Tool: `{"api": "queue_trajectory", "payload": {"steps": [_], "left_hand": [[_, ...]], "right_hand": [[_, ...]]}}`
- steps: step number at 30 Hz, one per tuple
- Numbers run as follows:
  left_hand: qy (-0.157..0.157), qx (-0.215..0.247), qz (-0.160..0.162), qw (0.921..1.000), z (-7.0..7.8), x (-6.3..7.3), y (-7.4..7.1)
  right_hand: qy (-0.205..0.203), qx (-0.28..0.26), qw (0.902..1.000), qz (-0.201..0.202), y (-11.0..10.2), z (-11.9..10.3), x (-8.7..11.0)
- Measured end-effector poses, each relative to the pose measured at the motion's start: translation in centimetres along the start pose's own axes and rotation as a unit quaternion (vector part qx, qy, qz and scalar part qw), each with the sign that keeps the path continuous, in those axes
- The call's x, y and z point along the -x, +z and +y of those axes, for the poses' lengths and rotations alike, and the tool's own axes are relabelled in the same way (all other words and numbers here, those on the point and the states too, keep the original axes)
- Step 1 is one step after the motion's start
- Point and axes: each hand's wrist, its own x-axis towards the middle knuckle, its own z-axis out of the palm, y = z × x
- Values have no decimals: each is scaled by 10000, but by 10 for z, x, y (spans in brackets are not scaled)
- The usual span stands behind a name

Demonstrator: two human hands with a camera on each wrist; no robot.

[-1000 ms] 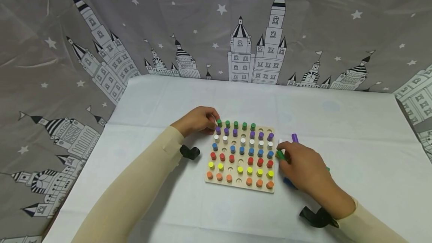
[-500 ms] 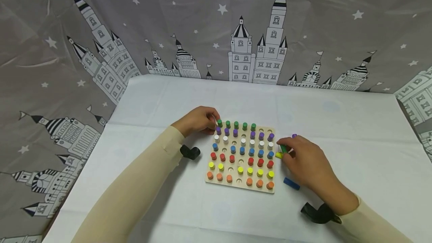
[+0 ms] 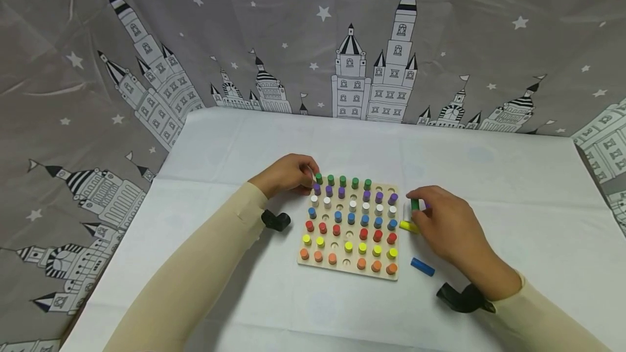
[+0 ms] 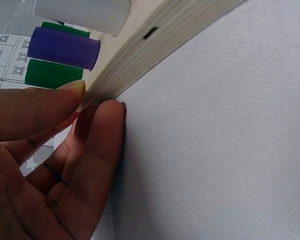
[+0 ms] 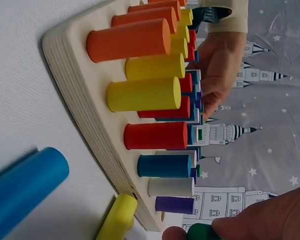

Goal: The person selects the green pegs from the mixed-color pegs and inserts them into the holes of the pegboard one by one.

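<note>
A wooden pegboard (image 3: 325, 264) holds rows of coloured pegs, with several bare holes among them. At its far left corner my left hand (image 3: 292, 174) grips the edge. The left wrist view shows thumb and fingertips at the board's corner (image 4: 135, 35), beside a green peg (image 4: 54, 74) and a purple one (image 4: 64, 48). Just right of the board my right hand (image 3: 450, 227) pinches a green peg (image 3: 415, 205) between thumb and fingertips, held nearly upright. Only that peg's end (image 5: 202, 232) shows in the right wrist view. Two holes sit bare at the right end of the green row.
A loose yellow peg (image 3: 408, 226) lies beside the board's right edge, under the right hand. Nearer lies a loose blue peg (image 3: 423, 266). A loose purple peg (image 3: 427, 205) is mostly hidden behind the right hand. A white cloth (image 3: 244, 145) covers the table; a grey castle-print curtain (image 3: 293, 26) hangs behind.
My right hand has moved slightly back and away from the board, turning the green peg from slanted to nearly upright. The yellow and blue loose pegs are uncovered. The left hand stays put.
</note>
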Motion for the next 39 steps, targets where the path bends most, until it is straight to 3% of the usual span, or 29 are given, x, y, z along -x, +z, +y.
{"api": "queue_trajectory", "payload": {"steps": [11, 30, 39], "left_hand": [[23, 25, 11, 10000, 0, 1, -1], [65, -78, 46, 9999, -1, -1, -1], [45, -9, 31, 10000, -1, -1, -1]], "right_hand": [[-100, -90, 9999, 48, -4, -2, -11], [-483, -87, 9987, 122, -16, -14, -53], [-421, -258, 9987, -154, -12, -20, -64]]}}
